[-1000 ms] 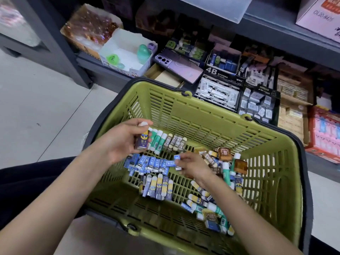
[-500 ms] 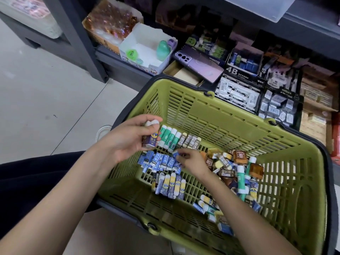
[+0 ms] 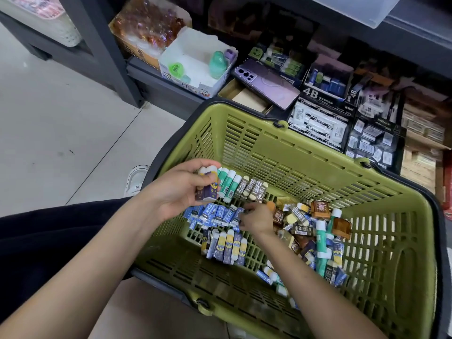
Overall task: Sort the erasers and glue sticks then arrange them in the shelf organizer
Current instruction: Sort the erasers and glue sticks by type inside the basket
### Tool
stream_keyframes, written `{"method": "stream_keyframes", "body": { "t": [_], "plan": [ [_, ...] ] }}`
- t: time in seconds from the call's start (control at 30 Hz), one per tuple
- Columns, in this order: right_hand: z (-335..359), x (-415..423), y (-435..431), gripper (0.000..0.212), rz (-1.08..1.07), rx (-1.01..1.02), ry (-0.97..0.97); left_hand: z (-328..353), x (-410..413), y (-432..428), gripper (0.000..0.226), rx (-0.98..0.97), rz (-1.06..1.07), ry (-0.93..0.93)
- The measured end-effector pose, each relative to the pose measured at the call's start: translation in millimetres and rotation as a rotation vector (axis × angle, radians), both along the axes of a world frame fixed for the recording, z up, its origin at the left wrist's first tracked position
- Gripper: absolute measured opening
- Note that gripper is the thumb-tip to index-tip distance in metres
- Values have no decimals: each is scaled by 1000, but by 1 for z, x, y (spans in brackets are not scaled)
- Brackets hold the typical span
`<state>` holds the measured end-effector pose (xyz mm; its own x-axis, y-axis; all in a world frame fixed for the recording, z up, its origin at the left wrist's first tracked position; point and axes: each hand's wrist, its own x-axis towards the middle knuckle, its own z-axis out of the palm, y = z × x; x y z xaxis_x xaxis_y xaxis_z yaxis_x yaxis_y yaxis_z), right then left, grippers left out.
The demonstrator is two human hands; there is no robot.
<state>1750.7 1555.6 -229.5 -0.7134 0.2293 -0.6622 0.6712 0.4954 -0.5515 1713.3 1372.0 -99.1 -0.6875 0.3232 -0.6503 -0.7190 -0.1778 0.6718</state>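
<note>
In the head view, a green basket point(image 3: 293, 148) is seen resting on the person's lap, in front of a low shelf point(image 3: 156, 79).

The left hand point(image 3: 178, 192) is held over the near-left corner of the basket. Its fingers and thumb are curled round a few purple-wrapped erasers point(image 3: 208, 189), which are gripped upright with their white ends at the top.

The right hand point(image 3: 256, 220) is lowered onto the basket floor with its fingers bent. Its fingertips are placed at the right end of a row of blue erasers point(image 3: 215, 215); whether one of them is pinched cannot be told.

Sorted rows are laid out on the left half of the basket floor. Green glue sticks point(image 3: 228, 183) are lined up just beside the left hand, and dark erasers marked 2B point(image 3: 254, 188) are set next to them in the same line. The blue row lies below these. Nearer the person, a row of yellow-and-purple erasers point(image 3: 227, 245) is arranged.

An unsorted heap point(image 3: 315, 231) of erasers and glue sticks is piled in the right half of the basket.

On the shelf behind the basket, black boxes marked 4B point(image 3: 318, 123) are filled with white erasers. A purple phone point(image 3: 266, 81) is laid across a cardboard box, and a white box point(image 3: 195, 59) stands to its left.
</note>
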Motion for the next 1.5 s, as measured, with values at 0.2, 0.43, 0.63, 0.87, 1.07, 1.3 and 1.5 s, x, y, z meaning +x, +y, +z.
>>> {"method": "stream_keyframes", "body": {
  "t": [0.2, 0.43, 0.63, 0.87, 1.07, 1.3, 1.5],
  "plan": [
    [15, 4, 7, 29, 198, 82, 105, -7, 1, 4, 38, -27, -18, -17],
    [79, 13, 25, 16, -139, -647, 124, -20, 6, 26, 39, -258, -134, 21],
    [90, 25, 20, 34, -103, -649, 142, -27, 13, 51, 43, -349, -270, 17],
    [71, 39, 46, 37, -86, -638, -16, -27, 19, 52, 28, -250, -323, -141],
    [29, 58, 45, 40, 45, -331, -257, -27, 16, 45, 33, -392, -212, -123],
    [5, 60, 30, 39, 109, -292, -297, -31, 19, 39, 27, -445, -288, -71],
    [0, 60, 39, 39, 138, -261, -229, -34, 20, 39, 23, -460, -322, -30]
  ]
}}
